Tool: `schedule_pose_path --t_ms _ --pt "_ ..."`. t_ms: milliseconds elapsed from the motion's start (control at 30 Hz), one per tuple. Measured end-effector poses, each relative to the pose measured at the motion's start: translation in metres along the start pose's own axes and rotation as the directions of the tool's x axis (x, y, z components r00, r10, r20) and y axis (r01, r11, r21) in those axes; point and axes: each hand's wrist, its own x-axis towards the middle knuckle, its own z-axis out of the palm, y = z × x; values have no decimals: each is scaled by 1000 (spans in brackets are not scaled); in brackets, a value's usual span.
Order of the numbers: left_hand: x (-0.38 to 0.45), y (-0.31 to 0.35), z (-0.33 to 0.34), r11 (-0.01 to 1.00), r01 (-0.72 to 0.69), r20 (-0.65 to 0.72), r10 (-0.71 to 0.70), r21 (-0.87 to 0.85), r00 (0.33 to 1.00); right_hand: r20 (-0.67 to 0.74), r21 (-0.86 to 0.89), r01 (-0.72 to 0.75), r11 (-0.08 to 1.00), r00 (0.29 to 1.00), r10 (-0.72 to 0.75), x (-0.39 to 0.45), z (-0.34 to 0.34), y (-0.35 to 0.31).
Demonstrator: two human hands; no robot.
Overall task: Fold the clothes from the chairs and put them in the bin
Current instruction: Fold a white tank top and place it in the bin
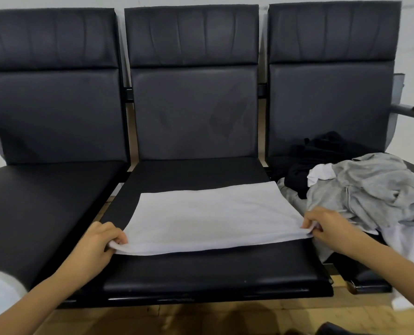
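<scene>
**Two hands pinch a white cloth on the middle chair**

The left hand (102,240) pinches the near left corner of the white cloth (210,213) at 8 o'clock. The right hand (321,223) pinches its near right corner at 4 o'clock. The cloth lies flat on the middle chair seat (201,269). A pile of grey, black and white clothes (370,189) sits at 3 o'clock on the right chair.

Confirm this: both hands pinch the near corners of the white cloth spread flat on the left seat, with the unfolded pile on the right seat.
Wrong seat. The head view shows the white cloth flat on the middle seat, not the left. The rest holds: left hand and right hand pinch its near corners, and the pile lies on the right seat.
</scene>
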Motion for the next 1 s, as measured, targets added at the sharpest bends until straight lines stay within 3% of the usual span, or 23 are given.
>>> schedule_pose_path --t_ms 200,333,400,467,567,633,733,767,833,933,1000 --pt "-5 -4 1 991 134 -86 -133 14 987 164 60 -18 998 986 8 -2 -5 -7" --pt "11 5 -7 975 219 -232 -206 29 951 -4 211 -153 965 987 158 8 -7 -9" --pt "24 20 -4 980 199 -263 -191 5 946 31 188 -259 947 966 258 13 -6 -10" --pt "35 40 6 996 87 -236 -78 28 969 157 107 -336 936 935 318 20 -3 -14" --pt "50 66 30 982 -158 -104 169 106 980 281 47 -345 937 905 320 35 2 -15" --pt "59 75 47 965 -220 38 217 139 975 312 95 -376 922 891 331 43 2 -13" --pt "74 95 54 978 -163 254 126 127 959 281 302 -464 833 878 388 50 -5 -12" --pt "77 99 56 994 -80 345 49 77 937 282 368 -484 794 872 401 51 -7 -10" --pt "77 107 55 998 52 555 -70 47 829 325 435 -506 744 860 395 49 -9 -9" --pt "72 120 58 997 39 651 -71 63 756 376 375 -476 795 863 339 44 -10 -18" --pt "68 128 58 997 55 669 -80 59 738 344 426 -449 786 883 318 44 -14 -28"
